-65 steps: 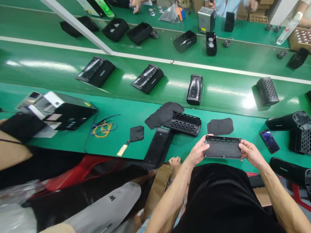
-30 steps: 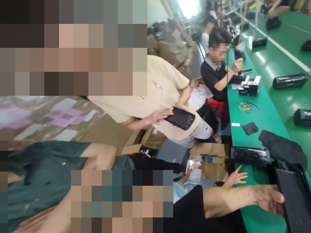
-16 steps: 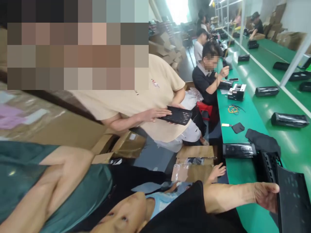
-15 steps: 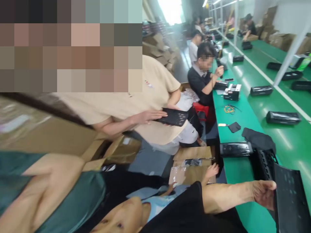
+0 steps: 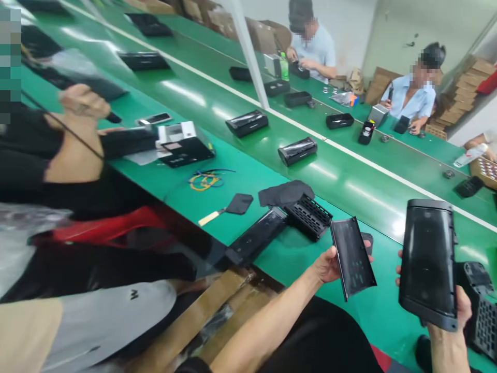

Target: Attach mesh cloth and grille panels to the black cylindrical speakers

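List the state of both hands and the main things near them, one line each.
Left hand, closed on the curved panel
Curved panel, raised and tilted
Right hand, closed on the black housing
Black housing, held up
Perforated shell, lying on the table
Yellow cable, loosely coiled

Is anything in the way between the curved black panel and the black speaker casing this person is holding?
Nothing visible, save fingertips at the facing edges, stands between the panel in the left hand and the casing in the right hand; behind the gap lies green tabletop.
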Available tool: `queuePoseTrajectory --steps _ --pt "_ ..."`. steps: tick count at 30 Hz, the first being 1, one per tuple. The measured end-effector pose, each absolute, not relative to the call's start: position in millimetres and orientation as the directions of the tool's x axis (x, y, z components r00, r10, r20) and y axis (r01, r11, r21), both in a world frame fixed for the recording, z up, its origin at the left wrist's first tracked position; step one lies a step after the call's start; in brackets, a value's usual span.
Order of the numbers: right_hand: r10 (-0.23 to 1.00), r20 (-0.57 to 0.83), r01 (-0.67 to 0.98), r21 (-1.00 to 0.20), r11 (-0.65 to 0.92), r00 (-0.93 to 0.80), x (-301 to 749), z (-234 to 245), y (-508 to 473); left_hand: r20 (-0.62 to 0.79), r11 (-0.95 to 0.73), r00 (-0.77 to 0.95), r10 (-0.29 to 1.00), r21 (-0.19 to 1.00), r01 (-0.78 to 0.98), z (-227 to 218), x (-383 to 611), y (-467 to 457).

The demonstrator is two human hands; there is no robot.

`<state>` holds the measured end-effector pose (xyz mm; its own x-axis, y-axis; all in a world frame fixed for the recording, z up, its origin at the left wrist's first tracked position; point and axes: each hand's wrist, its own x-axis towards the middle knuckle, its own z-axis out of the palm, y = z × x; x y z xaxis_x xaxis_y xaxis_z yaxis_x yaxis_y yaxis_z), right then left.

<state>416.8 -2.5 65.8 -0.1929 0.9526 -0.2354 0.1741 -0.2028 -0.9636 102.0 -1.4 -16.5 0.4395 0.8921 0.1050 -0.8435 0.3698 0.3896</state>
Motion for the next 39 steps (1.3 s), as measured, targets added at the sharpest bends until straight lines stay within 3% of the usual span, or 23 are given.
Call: queuePoseTrajectory --steps 3,9,13,27,39 --pt "0.954 -0.255 0.155 -0.961 -0.231 -0.157 402.4 90.8 -11.2 0.085 0.395 0.463 0.882 0.405 -0.825 -15.9 113.6 2.8" --pt "0.957 -0.202 0.537 -0.842 -0.062 -0.206 380.7 125.4 -8.1 0.04 0.429 0.495 0.868 0.442 -0.788 -14.1 133.3 8.5" --pt "0.959 -0.176 0.659 -0.752 0.015 -0.222 365.0 132.3 -5.4 0.043 0.419 0.502 0.864 0.491 -0.764 -7.2 142.3 10.1" --pt "0.94 -0.198 0.759 -0.646 0.088 -0.278 337.3 128.1 3.4 0.043 0.396 0.478 0.877 0.497 -0.772 2.5 142.2 17.1" --pt "0.924 -0.259 0.806 -0.587 0.08 -0.28 337.6 114.6 1.2 -0.124 0.443 0.447 0.886 0.514 -0.734 -21.9 150.1 16.4"
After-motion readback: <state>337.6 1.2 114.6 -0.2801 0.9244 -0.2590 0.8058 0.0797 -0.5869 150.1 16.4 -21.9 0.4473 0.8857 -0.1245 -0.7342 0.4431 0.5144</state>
